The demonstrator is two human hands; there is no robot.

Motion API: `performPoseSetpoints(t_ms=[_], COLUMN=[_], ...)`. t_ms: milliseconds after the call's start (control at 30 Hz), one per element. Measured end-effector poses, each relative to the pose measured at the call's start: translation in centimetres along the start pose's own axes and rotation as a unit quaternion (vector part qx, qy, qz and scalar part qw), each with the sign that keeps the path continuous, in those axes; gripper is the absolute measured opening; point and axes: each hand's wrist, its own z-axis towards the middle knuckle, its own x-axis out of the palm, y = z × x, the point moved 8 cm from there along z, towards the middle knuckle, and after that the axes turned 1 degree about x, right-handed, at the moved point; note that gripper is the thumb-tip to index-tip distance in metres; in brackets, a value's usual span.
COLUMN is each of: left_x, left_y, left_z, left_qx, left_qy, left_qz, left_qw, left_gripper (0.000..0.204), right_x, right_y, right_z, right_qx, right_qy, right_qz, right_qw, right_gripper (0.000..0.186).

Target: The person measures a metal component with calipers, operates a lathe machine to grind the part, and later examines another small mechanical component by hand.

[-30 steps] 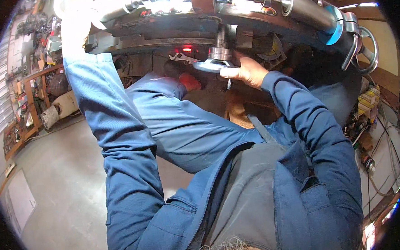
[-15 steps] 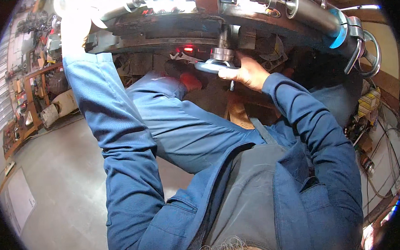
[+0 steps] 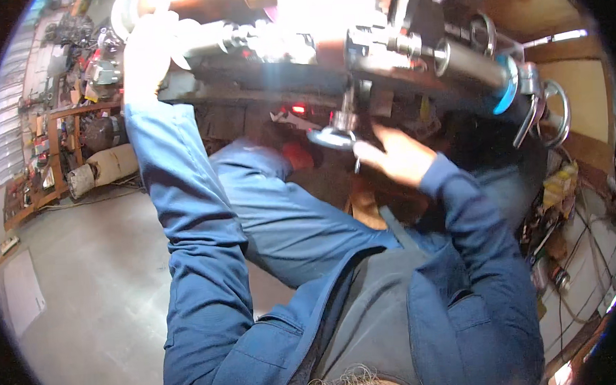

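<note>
My left hand (image 3: 151, 51) is raised at the upper left, washed out by glare. It is at the left end of a machine's horizontal shaft, beside a pale round rim (image 3: 123, 15); its fingers cannot be made out. Below the machine's middle, a metal handwheel (image 3: 331, 138) hangs on a short vertical shaft (image 3: 348, 103). Just right of this wheel is my right hand (image 3: 402, 158), slightly blurred. Its thumb points at the wheel's edge and its fingers stand apart from the thumb, not wrapped round the rim.
At the machine's right end are a blue ring (image 3: 508, 84) and another handwheel (image 3: 559, 113). Under the machine a small red light (image 3: 298, 109) glows beside an open-end wrench (image 3: 289, 119). A white cylinder (image 3: 105, 168) lies by cluttered shelving at left. Cables (image 3: 589, 247) run along the right.
The view has shifted, so the machine sits lower and more of its top shows. My right hand has slipped from the handwheel's rim toward the right. My left hand stays at the machine's left end.
</note>
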Motion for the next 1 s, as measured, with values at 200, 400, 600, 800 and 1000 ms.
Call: performPoseSetpoints(t_ms=[200, 400, 600, 800, 1000], left_x=[0.9, 1.0, 1.5, 0.9, 1.0], left_y=[-1.4, -1.9, -3.5, -2.7, -1.8], left_z=[-0.3, -0.3, -0.3, -0.8, -0.5], left_qx=[-0.028, -0.07, -0.053, -0.08, -0.086], left_qy=[-0.019, -0.045, -0.067, -0.08, -0.077], left_qz=[-0.068, -0.061, 0.012, -0.007, 0.013], left_qw=[0.997, 0.995, 0.996, 0.994, 0.993], left_gripper=[0.022, 0.04, 0.039, 0.029, 0.02], right_x=[-10.0, -19.5, -18.8, -19.0, -21.2], right_y=[10.6, 4.9, -4.4, -1.1, 1.4], right_z=[-15.0, -25.0, -23.3, -21.8, -21.9], right_qx=[-0.195, -0.212, -0.106, -0.125, -0.033], right_qy=[-0.201, -0.746, -0.742, -0.732, -0.715], right_qz=[-0.093, -0.215, -0.246, -0.298, -0.201], right_qw=[0.956, 0.593, 0.614, 0.6, 0.669], right_gripper=[0.063, 0.049, 0.067, 0.054, 0.047])
